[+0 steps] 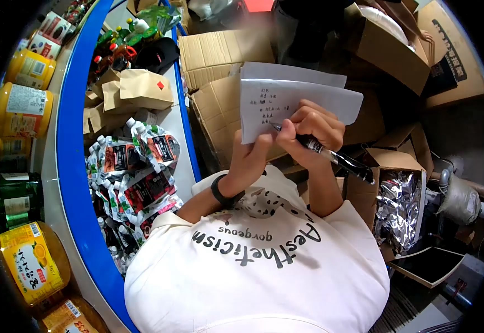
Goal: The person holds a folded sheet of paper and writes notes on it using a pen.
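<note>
Folded sheets of white paper (330, 94) are up in front of my chest, with several short lines of handwriting on the left part. My left hand (251, 158) grips the paper's lower edge, fingers mostly behind the sheet; a black band circles that wrist. A black pen (339, 159) is pinched in my right hand (314, 133). Its tip touches or nearly touches the paper beside the lowest written line. The right hand's knuckles rest over the sheet's lower right portion.
To the left, a blue-edged shelf (78, 183) carries spouted pouches (142, 150), brown paper bags (142, 90) and bottles. Large jars (33, 263) line the far left. Cardboard boxes (214, 105) stand ahead; another box holds silver foil packets (398, 211) at right. Someone's hand (427, 36) shows at upper right.
</note>
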A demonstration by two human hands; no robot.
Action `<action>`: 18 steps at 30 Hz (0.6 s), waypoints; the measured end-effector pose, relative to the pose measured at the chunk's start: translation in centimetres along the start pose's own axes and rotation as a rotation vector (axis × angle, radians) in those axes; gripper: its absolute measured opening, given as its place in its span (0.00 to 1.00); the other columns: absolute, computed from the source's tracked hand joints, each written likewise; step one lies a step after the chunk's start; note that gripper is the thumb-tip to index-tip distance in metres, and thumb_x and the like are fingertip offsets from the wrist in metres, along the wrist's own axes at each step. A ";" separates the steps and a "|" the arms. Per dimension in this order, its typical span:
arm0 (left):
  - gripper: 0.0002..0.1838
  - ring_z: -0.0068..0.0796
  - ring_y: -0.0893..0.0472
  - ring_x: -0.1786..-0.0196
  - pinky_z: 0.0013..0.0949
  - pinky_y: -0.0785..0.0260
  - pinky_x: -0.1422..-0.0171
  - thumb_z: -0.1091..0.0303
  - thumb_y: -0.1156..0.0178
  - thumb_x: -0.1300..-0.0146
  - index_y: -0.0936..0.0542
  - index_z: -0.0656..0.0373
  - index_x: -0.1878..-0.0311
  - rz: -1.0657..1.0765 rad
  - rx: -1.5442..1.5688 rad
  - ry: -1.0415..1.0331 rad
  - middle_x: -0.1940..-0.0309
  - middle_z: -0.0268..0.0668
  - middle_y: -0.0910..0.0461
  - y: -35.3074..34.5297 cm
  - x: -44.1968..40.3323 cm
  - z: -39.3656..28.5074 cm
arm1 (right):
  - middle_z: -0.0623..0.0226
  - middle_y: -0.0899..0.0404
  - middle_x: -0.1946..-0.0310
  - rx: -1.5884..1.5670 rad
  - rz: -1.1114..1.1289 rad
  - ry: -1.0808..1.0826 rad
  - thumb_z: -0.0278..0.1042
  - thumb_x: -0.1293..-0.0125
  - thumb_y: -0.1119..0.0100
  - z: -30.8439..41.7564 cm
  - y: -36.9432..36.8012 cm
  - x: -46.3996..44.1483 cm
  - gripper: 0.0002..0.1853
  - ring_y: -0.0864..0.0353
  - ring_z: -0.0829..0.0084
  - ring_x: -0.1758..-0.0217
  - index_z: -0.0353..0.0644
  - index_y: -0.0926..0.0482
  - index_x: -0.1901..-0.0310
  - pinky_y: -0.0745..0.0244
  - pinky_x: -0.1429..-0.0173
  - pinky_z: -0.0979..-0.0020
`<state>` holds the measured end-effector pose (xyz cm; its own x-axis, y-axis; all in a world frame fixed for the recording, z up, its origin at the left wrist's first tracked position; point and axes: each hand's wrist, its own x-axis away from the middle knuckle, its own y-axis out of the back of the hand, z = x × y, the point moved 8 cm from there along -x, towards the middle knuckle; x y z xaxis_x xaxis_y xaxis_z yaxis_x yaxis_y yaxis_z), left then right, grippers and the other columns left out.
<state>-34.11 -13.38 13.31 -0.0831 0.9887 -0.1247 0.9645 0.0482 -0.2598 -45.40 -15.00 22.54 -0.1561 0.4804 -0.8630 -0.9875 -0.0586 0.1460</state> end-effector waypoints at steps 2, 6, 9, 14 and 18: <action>0.11 0.17 0.29 0.70 0.24 0.36 0.67 0.73 0.55 0.40 0.25 0.68 0.64 0.021 -0.012 -0.009 0.73 0.31 0.25 0.0 0.0 -0.2 | 0.66 0.35 0.90 0.010 -0.010 0.008 0.15 0.56 0.43 0.1 0.0 0.0 0.16 0.43 0.76 0.88 0.40 0.41 0.85 0.49 0.83 0.77; 0.11 0.16 0.30 0.71 0.23 0.37 0.69 0.73 0.56 0.40 0.24 0.68 0.65 0.003 -0.016 0.054 0.75 0.30 0.26 0.1 0.2 -0.1 | 0.66 0.35 0.90 0.014 -0.023 0.014 0.15 0.57 0.43 0.3 -0.1 -0.1 0.15 0.43 0.76 0.88 0.39 0.40 0.85 0.49 0.83 0.77; 0.10 0.15 0.31 0.73 0.23 0.39 0.71 0.72 0.55 0.40 0.24 0.67 0.66 0.026 -0.022 0.096 0.76 0.29 0.27 0.3 0.1 1.0 | 0.66 0.35 0.90 0.019 -0.009 0.024 0.15 0.57 0.44 0.1 0.0 0.0 0.14 0.43 0.76 0.88 0.39 0.40 0.85 0.48 0.83 0.78; 0.10 0.15 0.32 0.73 0.23 0.40 0.71 0.69 0.52 0.40 0.25 0.66 0.65 -0.003 -0.049 0.047 0.76 0.29 0.28 0.7 0.3 0.8 | 0.66 0.34 0.90 0.019 -0.090 0.004 0.14 0.58 0.44 -0.5 1.0 0.6 0.14 0.42 0.76 0.88 0.40 0.40 0.85 0.47 0.82 0.79; 0.08 0.15 0.31 0.72 0.23 0.39 0.70 0.71 0.51 0.42 0.25 0.66 0.64 -0.085 0.066 0.011 0.75 0.29 0.27 0.9 0.0 0.8 | 0.66 0.34 0.90 0.014 -0.071 0.009 0.14 0.58 0.44 -0.4 1.0 0.6 0.14 0.42 0.76 0.88 0.40 0.39 0.85 0.46 0.82 0.80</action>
<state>-33.46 -13.42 12.32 -0.1610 0.9829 -0.0895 0.9353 0.1230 -0.3318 -46.44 -15.16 21.98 -0.0856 0.4751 -0.8758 -0.9958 -0.0119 0.0909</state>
